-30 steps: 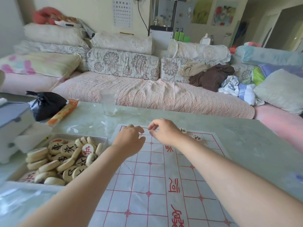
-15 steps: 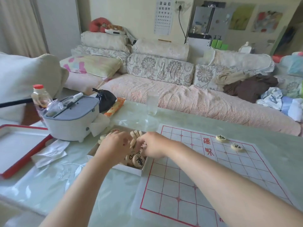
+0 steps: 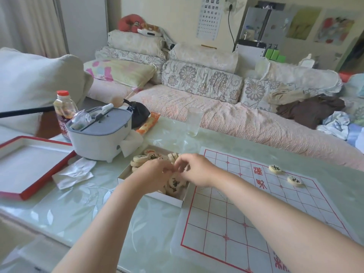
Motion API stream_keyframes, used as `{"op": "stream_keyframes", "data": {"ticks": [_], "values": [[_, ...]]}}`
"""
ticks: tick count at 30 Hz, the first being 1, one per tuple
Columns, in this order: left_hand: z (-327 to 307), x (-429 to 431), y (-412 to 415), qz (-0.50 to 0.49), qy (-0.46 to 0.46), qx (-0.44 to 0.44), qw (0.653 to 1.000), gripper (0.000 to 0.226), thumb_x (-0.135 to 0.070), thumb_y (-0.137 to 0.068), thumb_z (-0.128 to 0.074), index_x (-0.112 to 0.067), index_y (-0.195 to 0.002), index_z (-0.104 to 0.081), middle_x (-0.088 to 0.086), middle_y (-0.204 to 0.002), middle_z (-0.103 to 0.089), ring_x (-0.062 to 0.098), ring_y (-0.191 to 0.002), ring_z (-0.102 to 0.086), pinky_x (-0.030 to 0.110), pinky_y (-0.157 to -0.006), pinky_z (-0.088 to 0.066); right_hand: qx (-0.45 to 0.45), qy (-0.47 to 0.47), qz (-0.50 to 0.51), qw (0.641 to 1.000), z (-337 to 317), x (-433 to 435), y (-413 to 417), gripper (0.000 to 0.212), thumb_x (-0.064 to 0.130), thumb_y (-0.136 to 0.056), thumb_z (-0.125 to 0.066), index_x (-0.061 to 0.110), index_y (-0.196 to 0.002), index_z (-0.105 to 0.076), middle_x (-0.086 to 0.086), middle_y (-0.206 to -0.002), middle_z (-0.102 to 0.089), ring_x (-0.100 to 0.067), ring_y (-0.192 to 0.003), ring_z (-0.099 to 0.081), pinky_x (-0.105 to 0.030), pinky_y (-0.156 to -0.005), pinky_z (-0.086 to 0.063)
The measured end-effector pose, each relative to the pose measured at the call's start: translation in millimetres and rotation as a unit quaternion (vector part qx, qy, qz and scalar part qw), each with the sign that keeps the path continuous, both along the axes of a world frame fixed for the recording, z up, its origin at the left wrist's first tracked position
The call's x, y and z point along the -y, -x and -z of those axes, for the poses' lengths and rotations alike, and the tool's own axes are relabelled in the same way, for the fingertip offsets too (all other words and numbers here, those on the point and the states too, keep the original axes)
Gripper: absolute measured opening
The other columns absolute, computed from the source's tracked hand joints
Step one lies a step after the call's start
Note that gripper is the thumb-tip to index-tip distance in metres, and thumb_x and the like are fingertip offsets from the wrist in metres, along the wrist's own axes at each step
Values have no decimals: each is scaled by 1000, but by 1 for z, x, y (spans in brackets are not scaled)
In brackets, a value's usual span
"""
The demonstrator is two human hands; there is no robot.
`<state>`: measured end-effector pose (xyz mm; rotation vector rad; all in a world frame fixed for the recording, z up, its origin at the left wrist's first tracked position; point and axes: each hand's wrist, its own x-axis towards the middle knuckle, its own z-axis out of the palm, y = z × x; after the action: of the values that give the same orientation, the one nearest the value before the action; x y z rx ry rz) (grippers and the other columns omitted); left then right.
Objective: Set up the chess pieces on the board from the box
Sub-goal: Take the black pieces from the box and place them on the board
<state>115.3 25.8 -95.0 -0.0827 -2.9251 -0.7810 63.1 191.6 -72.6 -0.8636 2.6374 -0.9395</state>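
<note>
Green glass-topped table: piece box under left hand and right hand, board right of them, tumbler beyond, grey-lidded container, tissue, red-rimmed tray (white inside) left.

A shallow white box is set flat on the table, its right edge just beside the left border of the board. It is filled with a loose heap of chess pieces — round cream discs marked with black or red characters, some laid flat, some stood on edge at the far end. The middle of the heap is hidden. The board is a pale sheet ruled with a red grid, with red characters printed across its middle band. Toward its far right, a farther piece and a nearer piece are laid flat, black characters up — close together but apart.
</note>
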Motion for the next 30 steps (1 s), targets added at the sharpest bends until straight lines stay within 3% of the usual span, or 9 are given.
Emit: {"op": "stream_keyframes", "data": {"ticks": [3,6,9,12,16,20,25,28,30], "values": [[-3,-2,1,-5,-54,10,999,13,-40,-96,-49,-36,-94,-61,-11,-76,-59,5,-66,-51,18,-51,-33,16,66,52,996,-1,5,4,20,13,-81,-79,21,-94,-66,7,-85,-65,7,-53,-52,-13,-59,-43],[-2,2,2,-63,-29,-15,997,18,-37,-95,-50,-27,-90,-64,-5,-79,-61,11,-66,-53,24,-52,-37,16,53,71,996,5,7,-2,19,13,-83,-76,22,-96,-65,6,-93,-66,-3,-66,-58,-19,-65,-47],[2,12,5,-113,-47,-24,992,19,-29,-96,-48,-21,-91,-64,0,-87,-63,21,-78,-59,28,-62,-46,-49,-80,27,995,13,5,-14,19,21,-82,-73,27,-99,-66,11,-99,-61,-12,-90,-60,-25,-78,-48],[5,13,6,-120,-30,-28,992,23,-27,-96,-47,-14,-93,-66,4,-90,-65,22,-79,-58,33,-70,-50,-102,-198,-16,975,15,8,-27,22,30,-80,-72,31,-102,-66,14,-92,-47,-18,-102,-55,-28,-76,-45],[8,10,9,-124,-37,-27,991,24,-26,-96,-46,-12,-96,-66,5,-95,-65,24,-86,-58,38,-79,-50,-146,-254,-29,956,11,15,-32,24,27,-84,-66,30,-108,-67,2,-112,-53,-21,-123,-45,-28,-77,-38],[12,11,12,-137,-63,-24,988,26,-28,-97,-45,-24,-117,-60,3,-115,-63,27,-105,-56,40,-90,-48,-162,-284,-20,945,15,22,-32,22,30,-89,-62,29,-111,-67,-3,-123,-55,-27,-118,-46,-30,-78,-38],[9,8,12,-129,-97,-53,986,27,-25,-96,-48,-27,-119,-61,3,-115,-62,21,-102,-57,31,-80,-49,-130,-193,-6,973,20,14,-29,16,32,-86,-65,27,-101,-67,-1,-118,-57,-27,-119,-51,-29,-81,-43],[7,-3,14,-122,-111,-75,984,26,-24,-95,-49,-27,-117,-63,0,-112,-62,19,-103,-56,29,-80,-46,-106,-119,1,987,10,-5,-28,20,32,-80,-73,24,-97,-65,11,-94,-57,-17,-96,-59,-27,-75,-45],[4,-17,14,-102,-114,-91,984,24,-23,-94,-51,-24,-115,-64,0,-111,-62,19,-102,-56,29,-82,-45,-103,-90,11,991,3,-26,-27,20,34,-81,-72,25,-97,-63,9,-101,-59,-14,-94,-58,-30,-80,-48]]}}
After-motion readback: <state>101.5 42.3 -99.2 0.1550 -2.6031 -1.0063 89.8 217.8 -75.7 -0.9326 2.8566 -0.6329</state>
